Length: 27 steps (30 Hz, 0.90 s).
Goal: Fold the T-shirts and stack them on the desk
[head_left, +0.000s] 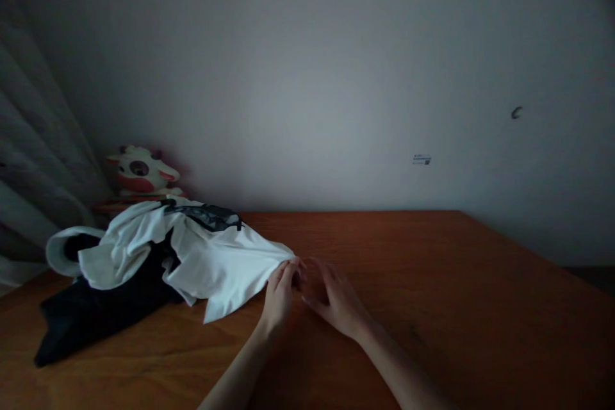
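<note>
Head view: left hand pinches the near-right corner of the white cloth; cloth runs left from the fingertips, pulled taut near the grip, bunched farther out. Right hand is just right of the left one, thumb and fingers apart, half-curled above the table. Black cloth lies left of the left hand, partly under the white. Cow toy sits beyond the pile, far left of both hands. Wall label is ahead and right of the right hand.

White garment, tip seemingly invisible behind left hand; small label illegible
</note>
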### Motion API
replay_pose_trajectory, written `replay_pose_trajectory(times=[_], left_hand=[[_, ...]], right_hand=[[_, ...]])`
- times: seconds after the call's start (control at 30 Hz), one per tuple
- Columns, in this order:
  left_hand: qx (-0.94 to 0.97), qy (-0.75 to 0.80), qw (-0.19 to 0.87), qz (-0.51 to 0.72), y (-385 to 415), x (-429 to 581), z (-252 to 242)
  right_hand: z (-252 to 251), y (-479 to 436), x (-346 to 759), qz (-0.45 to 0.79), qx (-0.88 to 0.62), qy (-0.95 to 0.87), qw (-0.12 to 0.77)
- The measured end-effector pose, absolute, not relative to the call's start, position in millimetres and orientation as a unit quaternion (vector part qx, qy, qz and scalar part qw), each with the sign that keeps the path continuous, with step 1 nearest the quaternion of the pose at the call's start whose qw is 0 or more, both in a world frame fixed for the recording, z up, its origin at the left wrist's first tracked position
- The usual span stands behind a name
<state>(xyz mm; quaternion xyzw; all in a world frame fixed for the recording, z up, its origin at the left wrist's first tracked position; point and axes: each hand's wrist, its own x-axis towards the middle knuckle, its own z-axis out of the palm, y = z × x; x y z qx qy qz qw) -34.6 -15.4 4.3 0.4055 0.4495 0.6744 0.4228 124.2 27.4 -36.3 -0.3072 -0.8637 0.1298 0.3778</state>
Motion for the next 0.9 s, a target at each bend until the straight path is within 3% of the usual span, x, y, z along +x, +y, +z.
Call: replay_pose_trajectory(times=[0.13,0.33,0.43,0.53,0.63,0.77,0.9], left_hand=[[0.540,0.458,0.467,0.530,-25.7,-27.1,3.7],[0.598,0.470,0.482,0.436,-36.1,-31.7,2.9],[0.694,0.478,0.416,0.342,-42.5,-35.2,4.5],[0.777,0.456,0.343,0.268,-48.6,-33.8,6.7],[0.789,0.428,0.319,0.304,-51.8,-31.3,8.6],[0.727,0.417,0.293,0.460,-47.2,-34.1,7.1],[0.629,0.513,0.101,0.576,-31.1,-45.9,1.5]], right_hand=[[-34.9,14.0,107.7,0.210,-0.280,-0.871,0.344],[-37.8,15.5,112.5,0.362,-0.292,-0.805,0.368],[-36.2,18.1,115.0,0.309,-0.274,-0.835,0.363],[-31.7,18.8,117.8,0.247,-0.247,-0.888,0.299],[-28.1,18.0,119.6,0.275,-0.255,-0.874,0.309],[-28.0,28.0,117.4,0.393,-0.277,-0.746,0.461],[-30.6,60.1,126.1,0.432,-0.361,-0.568,0.600]])
